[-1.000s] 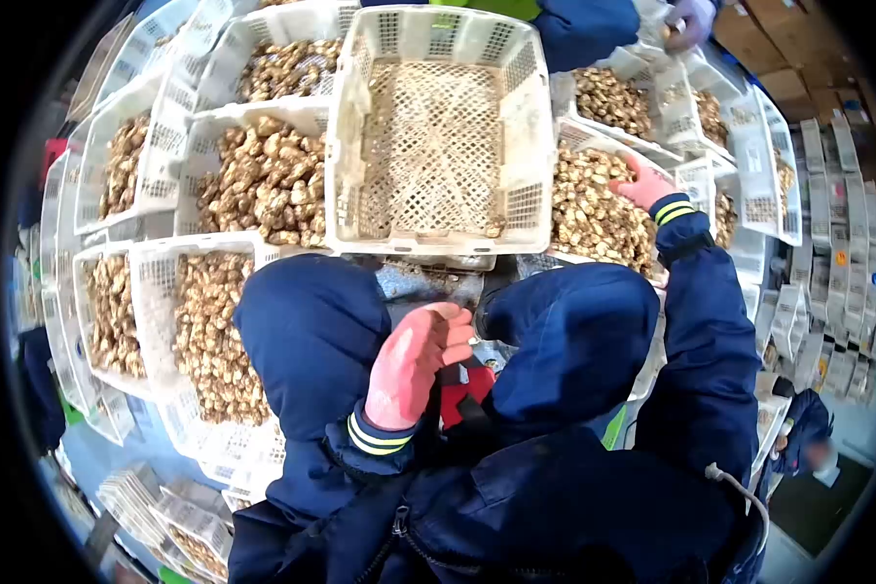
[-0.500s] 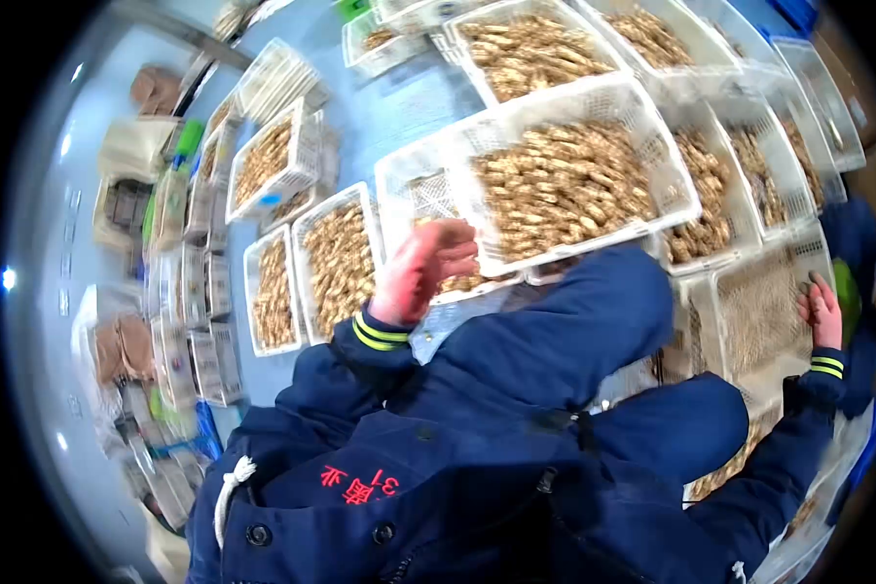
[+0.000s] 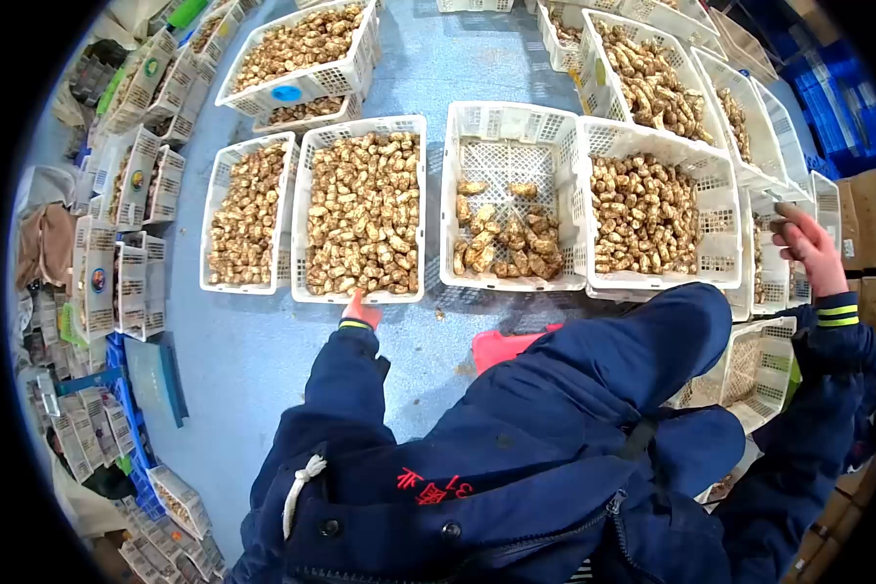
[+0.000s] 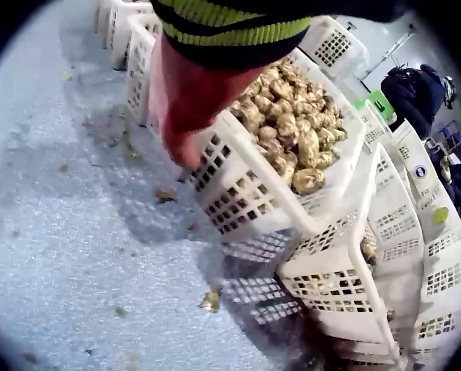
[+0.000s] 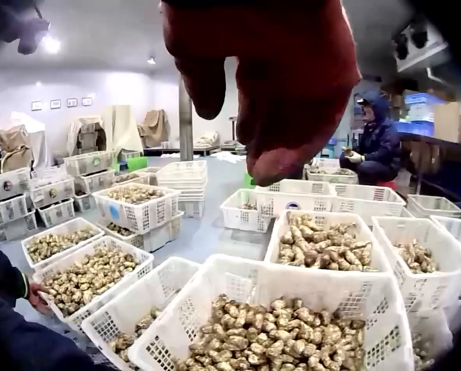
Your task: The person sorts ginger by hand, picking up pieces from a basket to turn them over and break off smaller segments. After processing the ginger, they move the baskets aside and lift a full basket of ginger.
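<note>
My gloved left hand (image 3: pixel 360 310) grips the near edge of a white plastic crate (image 3: pixel 420 209) on the blue floor. The crate is filled with knobbly brown-and-cream produce (image 3: pixel 360 209). In the left wrist view the left hand (image 4: pixel 196 97) lies against the crate's slotted end wall (image 4: pixel 242 193), its thumb pointing down and the other fingers largely hidden. My gloved right hand (image 3: pixel 814 251) is raised at the right, fingers loosely bent with nothing seen between them. Beyond it in the right wrist view stands a crate (image 5: pixel 385 309) heaped with rounder pieces.
A partly filled crate (image 3: pixel 462 146) stands right of the gripped one, and another full crate (image 3: pixel 207 224) on its left. Stacked crates (image 3: pixel 350 73) rise farther back. A red stool (image 3: pixel 506 346) shows by my leg. Another person (image 5: pixel 376 139) sits among crates in the background.
My view has swung left from the empty crate between my knees to the floor crates. The left hand has gone from free in the air to the crate's edge. The right hand has left the produce.
</note>
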`<act>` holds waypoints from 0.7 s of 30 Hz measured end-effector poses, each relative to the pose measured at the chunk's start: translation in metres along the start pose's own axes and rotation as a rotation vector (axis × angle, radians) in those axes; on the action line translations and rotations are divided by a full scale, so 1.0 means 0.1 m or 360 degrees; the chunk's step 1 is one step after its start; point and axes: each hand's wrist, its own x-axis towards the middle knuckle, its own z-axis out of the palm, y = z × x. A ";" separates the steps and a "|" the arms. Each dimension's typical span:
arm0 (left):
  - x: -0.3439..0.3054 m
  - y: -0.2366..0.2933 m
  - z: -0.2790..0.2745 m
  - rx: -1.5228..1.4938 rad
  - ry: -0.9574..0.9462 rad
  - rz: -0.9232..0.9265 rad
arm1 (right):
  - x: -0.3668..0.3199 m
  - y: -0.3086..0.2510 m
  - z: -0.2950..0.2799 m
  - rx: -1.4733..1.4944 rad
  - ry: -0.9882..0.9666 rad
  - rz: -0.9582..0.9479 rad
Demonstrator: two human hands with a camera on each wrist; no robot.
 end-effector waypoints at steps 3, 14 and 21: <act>0.20 -0.21 0.34 -0.0067 0.0376 0.0330 | 0.10 -0.13 0.29 -0.0037 -0.0105 -0.0017; -0.53 -0.42 -0.07 -0.0062 0.0223 0.0500 | 0.35 -0.23 0.94 0.0020 -0.0422 -0.0002; -0.90 -0.86 -1.58 0.0352 0.1097 0.0743 | 0.56 -0.72 1.60 -0.0179 -0.0653 -0.0042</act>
